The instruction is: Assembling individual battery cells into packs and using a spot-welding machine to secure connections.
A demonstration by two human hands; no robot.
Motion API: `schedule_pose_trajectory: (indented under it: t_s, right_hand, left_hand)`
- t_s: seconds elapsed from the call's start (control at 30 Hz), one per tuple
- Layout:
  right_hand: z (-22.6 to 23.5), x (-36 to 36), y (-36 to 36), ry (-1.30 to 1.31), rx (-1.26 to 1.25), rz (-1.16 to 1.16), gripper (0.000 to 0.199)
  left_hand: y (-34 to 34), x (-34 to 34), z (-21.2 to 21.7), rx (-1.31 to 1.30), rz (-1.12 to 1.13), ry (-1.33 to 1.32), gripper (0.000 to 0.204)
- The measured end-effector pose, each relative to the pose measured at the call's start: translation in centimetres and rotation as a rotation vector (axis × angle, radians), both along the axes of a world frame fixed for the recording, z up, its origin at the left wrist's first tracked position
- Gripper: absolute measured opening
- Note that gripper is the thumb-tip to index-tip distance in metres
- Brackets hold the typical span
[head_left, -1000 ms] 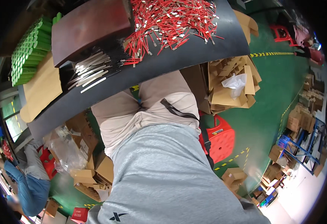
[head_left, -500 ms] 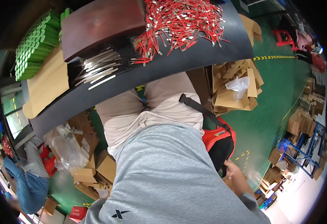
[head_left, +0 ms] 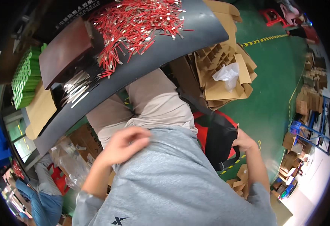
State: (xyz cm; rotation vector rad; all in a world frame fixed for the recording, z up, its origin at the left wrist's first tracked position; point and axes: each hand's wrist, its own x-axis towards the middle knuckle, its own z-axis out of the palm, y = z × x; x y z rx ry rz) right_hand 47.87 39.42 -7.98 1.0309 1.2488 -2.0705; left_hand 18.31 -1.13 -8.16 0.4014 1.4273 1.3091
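A black bag (head_left: 219,141) with dark straps lies at my right hip. Red material (head_left: 202,130) shows around it; whether that is part of the bag or a seat under it, I cannot tell. My right hand (head_left: 244,140) grips the bag's outer edge, fingertips partly hidden behind it. Over my lap, in front of the grey shirt (head_left: 165,169), hovers my left hand (head_left: 129,145), fingers loosely bent and thumb apart, holding nothing visible. A dark strap (head_left: 195,103) runs from the bag beside my right thigh.
On the dark table (head_left: 165,52) lie a heap of red wires (head_left: 138,26), metal strips (head_left: 76,88), a brownish block (head_left: 67,52) and green cylindrical cells (head_left: 25,77). A cardboard carton (head_left: 217,94) stands right of my knees. Another person (head_left: 46,184) sits at left.
My left hand has come into view over my lap. My right hand and the bag have moved forward, and the strap has slid off my thigh. The view has turned rightward.
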Motion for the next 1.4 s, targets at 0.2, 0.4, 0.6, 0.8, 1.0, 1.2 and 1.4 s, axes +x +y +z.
schedule_pose_trajectory:
  t_s: [0.2, 0.4, 0.6, 0.8, 1.0, 1.2, 1.4]
  right_hand:
    - [2.9, -5.2, 0.0, 0.062, 0.1, 0.225, 0.053]
    - [2.1, -6.7, -0.5, 0.122, 0.007, 0.164, 0.056]
    - [0.9, -8.0, -1.3, 0.165, -0.104, 0.212, 0.052]
    - [-1.8, -4.4, 0.9, 0.083, -0.083, 0.164, 0.051]
    - [-2.0, 2.5, 4.0, -0.071, 0.025, 0.076, 0.057]
    - [-4.1, 11.0, 4.5, -0.256, 0.147, -0.13, 0.056]
    - [-5.5, 16.8, 2.6, -0.439, 0.445, -0.267, 0.055]
  left_hand:
    - [13.6, 2.2, -2.6, 0.043, -0.349, -0.487, 0.064]
    - [16.1, 2.5, -2.4, 0.317, 0.173, -1.061, 0.055]
    - [10.4, 1.4, -0.6, 0.355, 0.369, -0.849, 0.038]
    - [9.2, 1.5, 0.7, 0.317, 0.354, -0.533, 0.022]
    - [12.5, 2.6, -0.2, 0.448, -0.049, -0.183, 0.022]
    - [18.8, 5.4, -3.5, 0.409, -0.473, 0.156, 0.011]
    - [21.6, 9.6, -5.8, 0.342, -0.783, 0.351, 0.04]
